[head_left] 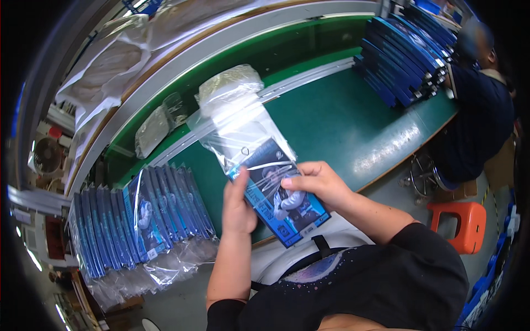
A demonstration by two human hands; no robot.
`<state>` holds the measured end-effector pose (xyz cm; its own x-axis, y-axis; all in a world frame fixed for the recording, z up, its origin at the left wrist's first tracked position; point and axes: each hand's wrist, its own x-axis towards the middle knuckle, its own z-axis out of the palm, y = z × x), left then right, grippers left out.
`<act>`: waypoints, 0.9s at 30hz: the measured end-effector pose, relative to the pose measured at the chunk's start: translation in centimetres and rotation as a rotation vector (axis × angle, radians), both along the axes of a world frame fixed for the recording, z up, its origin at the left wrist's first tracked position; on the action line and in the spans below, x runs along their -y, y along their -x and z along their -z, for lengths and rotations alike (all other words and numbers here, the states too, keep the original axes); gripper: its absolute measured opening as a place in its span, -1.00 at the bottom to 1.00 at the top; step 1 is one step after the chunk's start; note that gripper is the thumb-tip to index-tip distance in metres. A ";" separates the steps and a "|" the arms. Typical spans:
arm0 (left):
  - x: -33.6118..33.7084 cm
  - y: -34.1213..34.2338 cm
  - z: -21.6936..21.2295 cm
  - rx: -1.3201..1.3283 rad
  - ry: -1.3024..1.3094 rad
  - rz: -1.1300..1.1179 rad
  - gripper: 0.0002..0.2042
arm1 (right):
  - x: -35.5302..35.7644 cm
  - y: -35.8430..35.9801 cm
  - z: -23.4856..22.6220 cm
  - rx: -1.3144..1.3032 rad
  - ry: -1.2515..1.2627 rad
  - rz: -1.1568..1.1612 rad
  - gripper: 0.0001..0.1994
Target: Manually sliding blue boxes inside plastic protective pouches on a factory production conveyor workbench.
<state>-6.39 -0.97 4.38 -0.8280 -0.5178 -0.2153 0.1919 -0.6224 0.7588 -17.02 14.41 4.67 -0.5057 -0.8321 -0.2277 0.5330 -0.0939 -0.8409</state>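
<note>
— Looking down from the head camera, I have both hands on one blue packaged card (284,201), held above the near edge of the green tabletop (342,127). What do you make of the grip?

— I read your left hand (238,207) as wrapped around the card's left edge, thumb up along the side. Your right hand (317,185) comes in from the right with the fingers curled over the front face, pinching the card.

— Agreed, both closed on it, neither spread. I also see a clear plastic sleeve (243,129) over the far half of the card, its loose end sticking up and away from me. The near half of the card is bare.

— How far the card sits inside the sleeve I cannot tell exactly; the film glares.

— What lies around it?

— To your left, a fanned row of sleeved blue cards (143,218) lies overlapping on the tabletop's near left corner. Beyond it, two crumpled clear bags (160,124) lie near the grey rail (221,60). At the far right end, a stack of blue cards (406,52) is piled up.

— I see another person in dark clothes (483,110) just beside that stack, and an orange stool (464,223) on the floor to my right, well apart from the hands.
</note>
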 end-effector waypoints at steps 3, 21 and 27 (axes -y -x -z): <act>-0.2 0.3 -2.0 0.012 0.081 0.034 -0.69 | -0.4 0.1 0.1 -0.237 -0.109 -0.056 -0.74; -3.3 -2.9 -4.8 -0.074 0.035 0.468 -0.44 | -1.9 -1.3 -6.8 -1.255 0.479 0.525 -0.82; -2.3 -4.3 -2.4 -0.150 -0.312 0.342 -0.71 | -0.2 -4.5 -6.9 -1.364 0.484 -0.030 -0.57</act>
<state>-2.10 1.34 6.80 -0.9732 -0.1400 -0.1824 0.0292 -0.8622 0.5057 -12.51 14.57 11.61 -0.0757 -0.7002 0.7099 -0.6355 -0.5147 -0.5755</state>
